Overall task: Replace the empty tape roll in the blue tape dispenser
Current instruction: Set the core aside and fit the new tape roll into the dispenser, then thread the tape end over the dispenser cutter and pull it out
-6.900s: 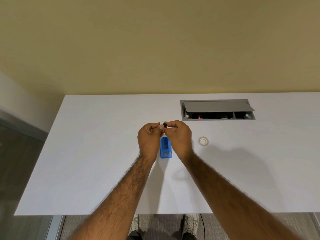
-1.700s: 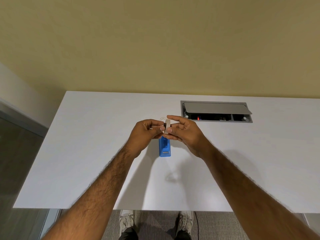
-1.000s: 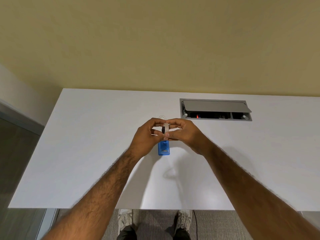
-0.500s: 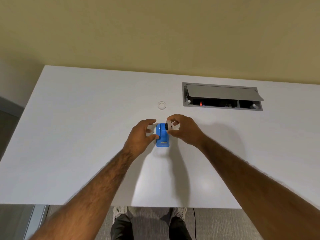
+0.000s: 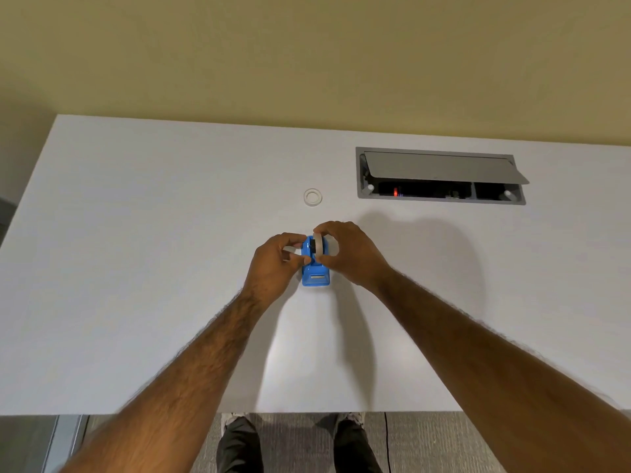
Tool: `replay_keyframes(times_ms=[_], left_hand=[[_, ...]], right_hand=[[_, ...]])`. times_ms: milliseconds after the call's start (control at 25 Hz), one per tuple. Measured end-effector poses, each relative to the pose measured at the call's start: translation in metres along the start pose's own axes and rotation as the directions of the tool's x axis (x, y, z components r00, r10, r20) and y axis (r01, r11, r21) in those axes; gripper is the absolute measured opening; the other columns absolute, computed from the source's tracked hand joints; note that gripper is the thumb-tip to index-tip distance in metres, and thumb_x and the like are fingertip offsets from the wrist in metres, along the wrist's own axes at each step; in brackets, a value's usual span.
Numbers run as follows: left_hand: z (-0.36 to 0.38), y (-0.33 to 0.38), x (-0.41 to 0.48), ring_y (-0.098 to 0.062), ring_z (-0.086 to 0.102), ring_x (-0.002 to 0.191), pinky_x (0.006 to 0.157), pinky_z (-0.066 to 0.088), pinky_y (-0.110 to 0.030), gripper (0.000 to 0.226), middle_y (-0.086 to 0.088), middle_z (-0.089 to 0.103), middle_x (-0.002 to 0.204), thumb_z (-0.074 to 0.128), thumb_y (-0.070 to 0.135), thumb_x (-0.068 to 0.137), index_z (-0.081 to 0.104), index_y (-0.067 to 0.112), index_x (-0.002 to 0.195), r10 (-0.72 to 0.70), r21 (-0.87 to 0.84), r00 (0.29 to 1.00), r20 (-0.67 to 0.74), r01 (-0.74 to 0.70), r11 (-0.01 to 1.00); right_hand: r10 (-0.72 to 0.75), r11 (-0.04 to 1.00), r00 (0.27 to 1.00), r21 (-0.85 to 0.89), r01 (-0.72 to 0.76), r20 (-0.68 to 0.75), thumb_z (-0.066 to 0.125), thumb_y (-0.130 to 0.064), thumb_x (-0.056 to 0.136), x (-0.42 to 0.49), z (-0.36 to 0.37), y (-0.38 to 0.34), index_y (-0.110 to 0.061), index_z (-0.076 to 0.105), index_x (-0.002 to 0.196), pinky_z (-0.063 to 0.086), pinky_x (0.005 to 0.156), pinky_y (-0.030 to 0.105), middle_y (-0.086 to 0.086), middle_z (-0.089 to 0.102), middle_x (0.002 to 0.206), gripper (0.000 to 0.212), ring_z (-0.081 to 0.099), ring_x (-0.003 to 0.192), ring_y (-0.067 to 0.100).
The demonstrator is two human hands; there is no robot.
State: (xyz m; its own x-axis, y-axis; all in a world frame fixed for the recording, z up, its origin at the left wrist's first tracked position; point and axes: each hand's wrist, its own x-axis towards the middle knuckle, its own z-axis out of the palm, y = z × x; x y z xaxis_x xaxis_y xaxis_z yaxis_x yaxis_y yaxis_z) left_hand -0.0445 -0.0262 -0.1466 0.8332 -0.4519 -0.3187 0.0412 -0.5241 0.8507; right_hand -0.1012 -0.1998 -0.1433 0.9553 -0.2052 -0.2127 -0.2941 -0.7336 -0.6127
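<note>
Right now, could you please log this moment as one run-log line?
right hand: seating new tape roll | left hand: steadying blue tape dispenser | empty core: on table

The white table [image 5: 136, 268] has a plain, matte top, with its far edge against a yellow wall and its near edge above grey carpet. A blue tape dispenser [image 5: 316, 276] stands on the top near the middle, and a small white ring [image 5: 312, 197] lies flat on the top beyond it, apart from the dispenser. A grey rectangular cable box [image 5: 440, 175] is set into the top to the right of the ring, with its lid tilted open and a small red light visible inside.
</note>
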Motion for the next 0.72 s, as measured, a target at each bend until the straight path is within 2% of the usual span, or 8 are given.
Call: replay_keyframes(times_ms=[160,320,480,600,720], left_hand=[[0.0033,-0.0022,0.0012,-0.019,0.064,0.101,0.089,0.051,-0.025,0.039,0.001,0.066,0.120,0.076,0.013,0.084,0.067,0.018,0.122,0.010,0.008,1.000,0.001,-0.010,1.000],[0.0044,-0.0058,0.0029,-0.016,0.065,0.101,0.078,0.045,-0.010,0.041,0.003,0.066,0.121,0.076,0.012,0.084,0.066,0.020,0.123,0.006,0.018,1.000,0.002,-0.006,1.000],[0.0052,-0.0059,0.0007,-0.016,0.067,0.096,0.076,0.046,-0.008,0.047,0.002,0.064,0.123,0.078,0.012,0.082,0.064,0.019,0.126,0.042,0.007,0.999,0.006,-0.042,0.999],[0.0064,-0.0044,-0.0027,-0.009,0.067,0.089,0.073,0.047,-0.005,0.052,0.005,0.060,0.124,0.080,0.016,0.082,0.060,0.020,0.130,0.087,-0.010,0.996,0.014,-0.087,0.996],[0.0084,-0.0040,-0.0029,-0.010,0.064,0.096,0.079,0.050,-0.010,0.055,0.006,0.058,0.125,0.081,0.020,0.081,0.059,0.022,0.131,0.108,-0.013,0.994,0.023,-0.107,0.994]], right_hand=[[-0.008,1.000,1.000,-0.009,0.008,-0.011,0.070,-0.031,0.078,0.0024,0.0045,0.0003,-0.023,0.057,0.117,0.039,0.081,0.021,-0.002,0.066,0.113,0.042,0.049,0.091,0.007],[-0.041,0.999,0.999,-0.006,0.041,-0.027,0.072,-0.026,0.078,-0.0001,0.0051,-0.0012,-0.015,0.061,0.114,0.039,0.081,0.020,0.004,0.068,0.110,0.040,0.058,0.092,0.015],[-0.073,0.997,0.997,0.001,0.073,-0.022,0.072,-0.024,0.078,-0.0041,0.0030,-0.0027,-0.010,0.063,0.109,0.035,0.082,0.020,0.009,0.067,0.107,0.035,0.060,0.094,0.021],[-0.040,0.999,0.999,0.004,0.039,0.026,0.072,-0.027,0.079,-0.0044,0.0028,-0.0018,-0.013,0.058,0.122,0.036,0.091,0.023,0.008,0.062,0.121,0.048,0.057,0.108,0.021],[0.000,1.000,1.000,0.003,-0.001,0.016,0.070,-0.028,0.082,-0.0072,0.0039,0.0018,-0.019,0.050,0.133,0.032,0.099,0.024,0.003,0.056,0.133,0.056,0.051,0.119,0.017]])
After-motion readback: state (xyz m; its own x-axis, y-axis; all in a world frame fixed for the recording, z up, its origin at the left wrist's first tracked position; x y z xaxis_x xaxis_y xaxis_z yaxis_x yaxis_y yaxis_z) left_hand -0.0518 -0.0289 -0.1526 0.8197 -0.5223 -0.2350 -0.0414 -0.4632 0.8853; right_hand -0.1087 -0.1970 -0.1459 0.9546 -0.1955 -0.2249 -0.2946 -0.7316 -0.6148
